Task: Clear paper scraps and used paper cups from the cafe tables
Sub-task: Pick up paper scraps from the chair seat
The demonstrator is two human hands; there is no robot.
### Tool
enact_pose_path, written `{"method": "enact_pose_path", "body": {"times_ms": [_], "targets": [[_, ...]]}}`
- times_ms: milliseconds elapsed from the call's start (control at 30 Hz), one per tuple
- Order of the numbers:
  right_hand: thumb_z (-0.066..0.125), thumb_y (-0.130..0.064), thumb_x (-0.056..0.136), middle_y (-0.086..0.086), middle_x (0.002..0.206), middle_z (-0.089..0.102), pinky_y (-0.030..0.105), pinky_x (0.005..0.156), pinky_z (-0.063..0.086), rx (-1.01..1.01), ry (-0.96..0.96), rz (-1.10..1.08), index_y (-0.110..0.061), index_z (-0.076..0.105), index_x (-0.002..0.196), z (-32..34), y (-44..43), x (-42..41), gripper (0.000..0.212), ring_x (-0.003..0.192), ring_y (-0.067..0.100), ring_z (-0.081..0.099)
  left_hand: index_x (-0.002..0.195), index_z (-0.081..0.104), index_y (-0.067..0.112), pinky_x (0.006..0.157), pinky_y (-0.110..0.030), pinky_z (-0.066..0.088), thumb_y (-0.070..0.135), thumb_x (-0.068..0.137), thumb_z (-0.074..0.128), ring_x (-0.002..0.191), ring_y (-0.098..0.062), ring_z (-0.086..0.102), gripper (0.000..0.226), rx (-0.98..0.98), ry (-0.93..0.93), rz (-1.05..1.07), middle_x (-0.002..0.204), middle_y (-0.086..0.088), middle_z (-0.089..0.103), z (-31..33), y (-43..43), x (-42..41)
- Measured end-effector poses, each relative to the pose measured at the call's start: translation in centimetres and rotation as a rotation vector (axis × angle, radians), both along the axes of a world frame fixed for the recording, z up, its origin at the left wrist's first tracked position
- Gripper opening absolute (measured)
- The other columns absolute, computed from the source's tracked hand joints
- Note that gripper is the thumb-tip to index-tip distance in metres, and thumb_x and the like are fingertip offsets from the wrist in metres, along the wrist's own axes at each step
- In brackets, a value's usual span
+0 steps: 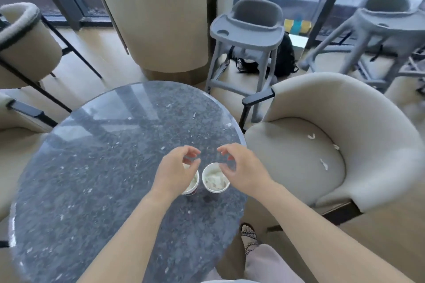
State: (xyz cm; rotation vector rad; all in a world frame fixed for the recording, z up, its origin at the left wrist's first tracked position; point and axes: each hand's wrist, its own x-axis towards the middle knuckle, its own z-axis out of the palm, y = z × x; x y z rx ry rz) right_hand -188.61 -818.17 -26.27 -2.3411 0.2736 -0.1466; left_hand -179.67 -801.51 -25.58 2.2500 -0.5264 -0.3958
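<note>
Two white paper cups stand side by side near the right edge of a round dark speckled table (pixel 92 167). The right cup (pixel 215 180) shows crumpled paper scraps inside. The left cup (pixel 192 185) is mostly hidden under my left hand (pixel 177 170), which hovers above it with fingers curled and apart, holding nothing. My right hand (pixel 241 167) hovers over the right cup's far rim, fingers spread, also with nothing in it. Tiny white paper bits (pixel 194 114) lie scattered on the tabletop. A few paper scraps (pixel 323 164) lie on the seat of the beige armchair (pixel 368 126) at right.
Two grey high chairs (pixel 246 37) stand behind the table and armchair, by the windows. A wide beige pillar (pixel 161 18) rises just beyond the table. More beige chairs (pixel 25 41) sit at the left. My sandalled foot (pixel 248 236) is beside the table's base.
</note>
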Motion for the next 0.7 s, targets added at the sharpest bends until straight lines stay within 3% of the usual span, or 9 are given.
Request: {"method": "enact_pose_path", "body": {"times_ms": [200,400,567,700], "targets": [[0.06,-0.015,0.082,-0.003,0.103,0.061,0.02,0.08,0.039,-0.03,0.008,-0.226,-0.017,0.059,0.109,-0.1,-3.1,-5.1,0.026,0.089,0.008,0.052,0.081,0.059,0.041,0.072,-0.013,0.044,0.029,0.087,0.059,0.079,0.006,0.058,0.014,-0.05,-0.015,-0.237,0.085,0.018,0.063,-0.1,-5.4,-1.4],[0.06,-0.014,0.081,-0.001,0.106,0.06,0.028,0.084,0.044,-0.033,0.027,-0.395,-0.017,0.059,0.108,0.2,-6.7,-9.4,0.027,0.093,0.013,0.053,0.092,0.063,0.028,0.073,-0.017,0.048,0.027,0.088,0.059,0.078,0.002,0.058,0.006,-0.076,-0.029,-0.458,0.088,0.014,0.063,-0.2,-11.7,-4.0],[0.059,-0.013,0.081,-0.005,0.107,0.06,0.017,0.076,0.037,-0.031,0.062,-0.482,-0.019,0.059,0.108,-0.4,-10.8,-11.6,0.028,0.086,0.001,0.046,0.096,0.061,0.03,0.071,-0.017,0.047,0.029,0.088,0.058,0.078,0.005,0.057,0.008,-0.06,-0.014,-0.583,0.089,0.015,0.061,-0.6,-17.4,-5.5],[0.06,-0.01,0.08,-0.001,0.106,0.06,0.015,0.075,0.035,-0.005,0.082,-0.51,-0.016,0.06,0.107,-1.3,-15.8,-13.0,0.027,0.088,0.005,0.049,0.099,0.06,0.027,0.072,-0.02,0.046,0.029,0.088,0.057,0.074,0.003,0.056,0.011,-0.032,0.001,-0.629,0.087,0.017,0.058,-1.2,-22.8,-6.6]]}}
